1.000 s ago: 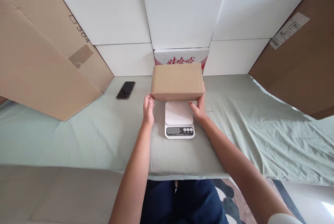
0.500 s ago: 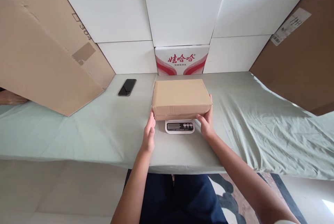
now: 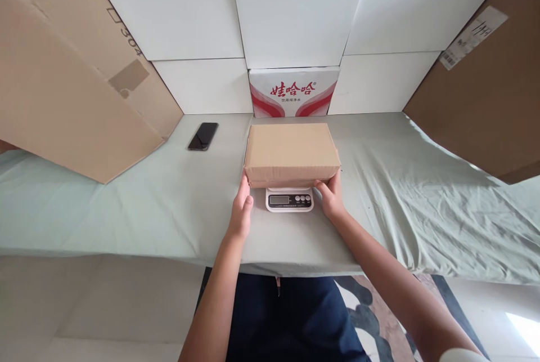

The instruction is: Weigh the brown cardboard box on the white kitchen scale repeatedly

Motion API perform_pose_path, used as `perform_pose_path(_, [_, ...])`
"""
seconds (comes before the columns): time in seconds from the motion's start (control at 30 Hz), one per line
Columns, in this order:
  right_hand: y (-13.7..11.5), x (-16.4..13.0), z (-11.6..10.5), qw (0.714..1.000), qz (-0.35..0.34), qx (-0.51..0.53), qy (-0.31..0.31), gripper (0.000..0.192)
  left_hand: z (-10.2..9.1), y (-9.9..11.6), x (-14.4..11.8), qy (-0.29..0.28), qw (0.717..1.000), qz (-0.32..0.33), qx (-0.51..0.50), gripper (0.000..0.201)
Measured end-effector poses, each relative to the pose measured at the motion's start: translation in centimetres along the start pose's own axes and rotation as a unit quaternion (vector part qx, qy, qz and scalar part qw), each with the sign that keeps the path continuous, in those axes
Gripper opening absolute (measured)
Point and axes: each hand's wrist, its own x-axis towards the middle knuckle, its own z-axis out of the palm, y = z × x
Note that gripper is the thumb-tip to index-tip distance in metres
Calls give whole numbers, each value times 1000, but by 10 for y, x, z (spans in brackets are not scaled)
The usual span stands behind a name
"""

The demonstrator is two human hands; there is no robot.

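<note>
A closed brown cardboard box [image 3: 292, 146] is over a white digital kitchen scale [image 3: 289, 201], whose display and buttons show below the box's front edge. The box covers the scale's platform, and I cannot tell whether its full weight rests there. My left hand [image 3: 242, 208] presses along the box's left side, with its fingers at the front left corner. On the other side, my right hand [image 3: 330, 196] grips the front right corner, thumb on the front face and fingers round the right side.
A black smartphone [image 3: 203, 136] lies left of the box on the green cloth [image 3: 169, 210]. Behind stand white panels [image 3: 295, 16] and a red-and-white carton [image 3: 294, 92]. Large cardboard sheets flank the table at left [image 3: 84, 80] and right [image 3: 485, 97]. Part of another person's hand shows at the far left.
The view has tilted slightly. The box has shifted a little away from me with both hands still on it, and slightly more of the scale's front shows.
</note>
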Motion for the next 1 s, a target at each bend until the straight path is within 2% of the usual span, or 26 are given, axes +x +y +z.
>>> perform_pose_path(0.3, [2, 0, 0, 1000, -9, -11, 6, 67, 1, -1, 3, 8, 1000, -12, -1, 78])
perform_pose_path(0.77, [1, 1, 1, 1000, -8, -7, 10, 69, 2, 3, 3, -15, 1000, 1, -2, 74])
perform_pose_path(0.87, [1, 5, -2, 999, -26, 11, 38, 73, -2, 2, 3, 38, 998, 52, -26, 74])
perform_pose_path(0.93, [0, 11, -7, 993, -37, 50, 99, 74, -7, 2, 4, 114, 987, 103, -51, 73])
perform_pose_path(1.0, [-2, 19, -14, 980, -27, 97, 171, 72, -14, 2, 6, 174, 974, 125, -72, 69])
